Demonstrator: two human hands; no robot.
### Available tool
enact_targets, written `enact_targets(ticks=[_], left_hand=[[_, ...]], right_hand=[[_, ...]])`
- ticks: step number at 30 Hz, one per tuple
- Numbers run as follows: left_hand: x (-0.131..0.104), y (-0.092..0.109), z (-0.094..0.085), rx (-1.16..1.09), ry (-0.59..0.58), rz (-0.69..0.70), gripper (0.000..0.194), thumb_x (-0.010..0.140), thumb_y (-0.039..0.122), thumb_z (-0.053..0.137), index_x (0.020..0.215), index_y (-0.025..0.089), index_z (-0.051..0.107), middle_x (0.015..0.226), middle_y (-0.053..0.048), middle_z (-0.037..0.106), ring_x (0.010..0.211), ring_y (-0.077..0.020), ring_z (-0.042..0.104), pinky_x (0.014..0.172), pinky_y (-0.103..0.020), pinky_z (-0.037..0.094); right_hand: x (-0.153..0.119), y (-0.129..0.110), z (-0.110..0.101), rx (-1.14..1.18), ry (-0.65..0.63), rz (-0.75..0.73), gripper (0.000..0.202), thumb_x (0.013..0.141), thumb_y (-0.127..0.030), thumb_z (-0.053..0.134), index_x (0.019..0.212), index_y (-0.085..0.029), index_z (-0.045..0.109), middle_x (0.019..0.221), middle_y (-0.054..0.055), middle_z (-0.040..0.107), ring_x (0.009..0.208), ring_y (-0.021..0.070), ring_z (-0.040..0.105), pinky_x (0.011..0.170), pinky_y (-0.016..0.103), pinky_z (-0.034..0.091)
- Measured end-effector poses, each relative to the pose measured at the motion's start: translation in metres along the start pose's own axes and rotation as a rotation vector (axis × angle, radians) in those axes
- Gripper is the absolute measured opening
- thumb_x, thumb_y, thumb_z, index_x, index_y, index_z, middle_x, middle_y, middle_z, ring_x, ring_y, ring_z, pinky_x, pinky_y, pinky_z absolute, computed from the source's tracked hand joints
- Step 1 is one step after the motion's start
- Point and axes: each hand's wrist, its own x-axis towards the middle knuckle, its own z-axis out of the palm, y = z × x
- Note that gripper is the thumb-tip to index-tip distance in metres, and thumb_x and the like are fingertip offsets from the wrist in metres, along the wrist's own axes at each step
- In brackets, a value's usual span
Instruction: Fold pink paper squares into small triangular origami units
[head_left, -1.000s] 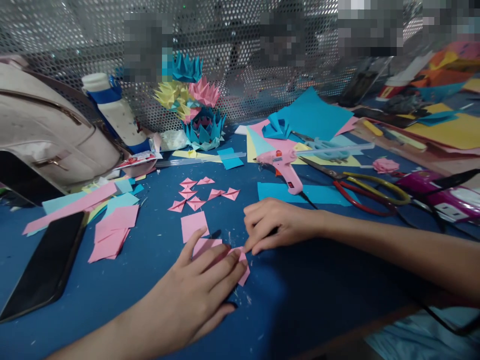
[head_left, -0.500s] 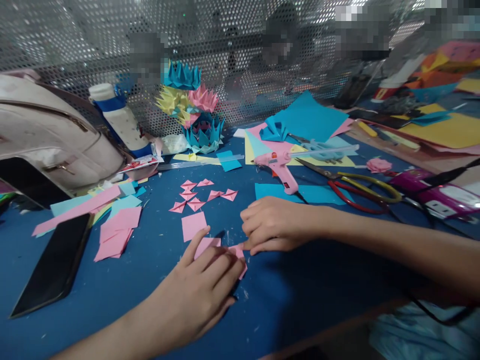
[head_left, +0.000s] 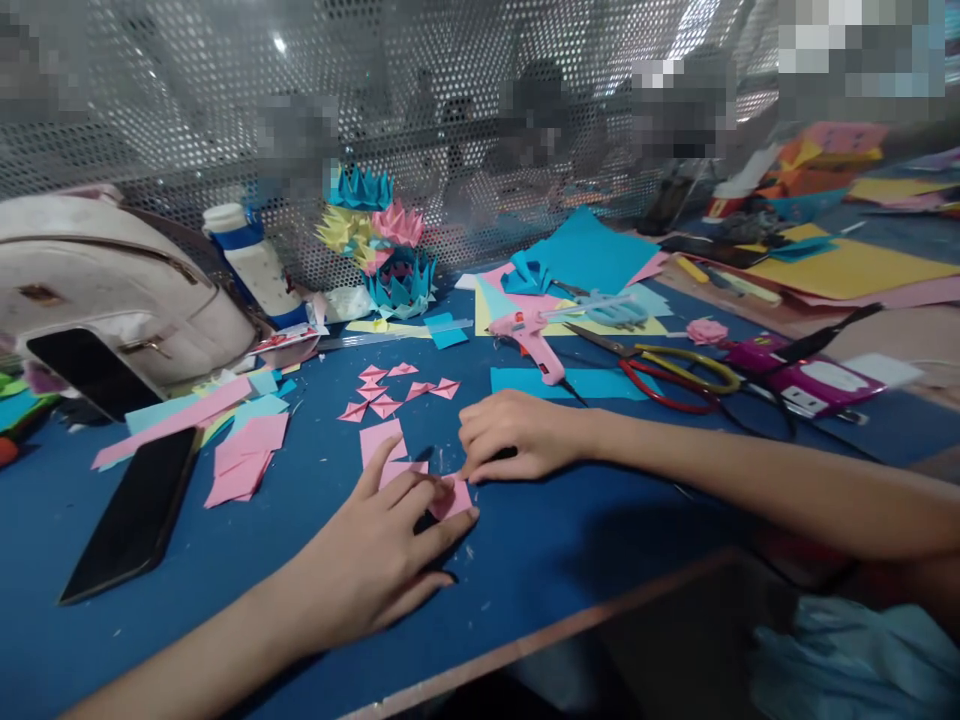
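A small pink paper (head_left: 452,500) lies on the blue table under the fingers of both hands. My left hand (head_left: 382,550) rests over it with fingers spread, its fingertips on the paper. At the paper's upper edge my right hand (head_left: 510,437) presses with its fingers curled together. Two pink squares, one of them a full square (head_left: 380,442), sit beside my left index finger, partly covered. Several small folded pink pieces (head_left: 384,406) are grouped beyond. A pink glue gun (head_left: 538,345) stands behind my right hand, with a blue sheet (head_left: 600,384) near it.
Left: a black phone (head_left: 135,515), pink paper squares (head_left: 244,462), a second phone (head_left: 97,372) against a white bag (head_left: 97,270), and a bottle (head_left: 259,265). Behind: paper flowers (head_left: 397,280). Right: scissors (head_left: 675,380) and a purple device (head_left: 802,375) with cables. The table's front edge (head_left: 525,645) shows.
The view has shifted, showing more of the table's front edge. My left fingers have spread apart, and more of the small pink paper shows between them. My right hand stays at its edge.
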Motion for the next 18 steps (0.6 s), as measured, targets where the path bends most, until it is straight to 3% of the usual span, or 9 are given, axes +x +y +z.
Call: enact_targets(ticks=[5, 7, 12, 16, 18], left_hand=[[0.010, 0.000, 0.015, 0.151, 0.273, 0.060, 0.024, 0.101, 0.017, 0.050, 0.119, 0.010, 0.063, 0.101, -0.008, 0.072, 0.094, -0.0207, 0.066, 0.123, -0.054, 0.021], [0.015, -0.001, 0.018, 0.184, 0.323, 0.101, 0.022, 0.100, 0.008, 0.047, 0.113, 0.007, 0.065, 0.096, -0.008, 0.074, 0.089, -0.0195, 0.068, 0.121, -0.051, 0.027], [0.019, -0.007, 0.013, 0.118, 0.311, 0.109, 0.027, 0.104, 0.009, 0.038, 0.105, 0.011, 0.065, 0.099, -0.008, 0.073, 0.092, -0.0173, 0.067, 0.117, -0.049, 0.036], [0.017, -0.015, 0.007, -0.271, 0.266, -0.007, 0.025, 0.100, 0.007, 0.041, 0.100, 0.017, 0.064, 0.130, -0.012, 0.060, 0.120, -0.0204, 0.056, 0.106, -0.044, 0.046], [0.018, -0.018, 0.004, -0.423, 0.246, -0.091, 0.027, 0.096, 0.004, 0.045, 0.089, 0.019, 0.066, 0.133, -0.009, 0.054, 0.124, -0.0222, 0.052, 0.101, -0.041, 0.048]], right_hand=[[0.005, -0.005, 0.009, 0.102, 0.064, 0.100, 0.021, 0.099, -0.026, 0.055, 0.091, -0.016, 0.072, 0.089, 0.006, 0.069, 0.085, 0.0154, 0.059, 0.074, 0.026, 0.041], [0.006, -0.007, 0.011, 0.106, 0.090, 0.156, 0.020, 0.099, -0.025, 0.055, 0.091, -0.016, 0.071, 0.089, 0.005, 0.069, 0.085, 0.0156, 0.060, 0.076, 0.026, 0.042], [0.006, -0.008, 0.007, 0.173, 0.168, 0.332, 0.017, 0.099, -0.024, 0.054, 0.094, -0.016, 0.069, 0.089, 0.004, 0.070, 0.081, 0.0145, 0.061, 0.073, 0.025, 0.042], [0.003, -0.007, 0.003, 0.278, 0.194, 0.346, 0.021, 0.100, -0.028, 0.052, 0.106, -0.015, 0.067, 0.097, 0.005, 0.070, 0.078, 0.0133, 0.060, 0.070, 0.024, 0.042], [0.002, -0.007, 0.002, 0.347, 0.164, 0.316, 0.025, 0.101, -0.031, 0.049, 0.107, -0.013, 0.067, 0.096, 0.006, 0.071, 0.080, 0.0138, 0.062, 0.072, 0.024, 0.043]])
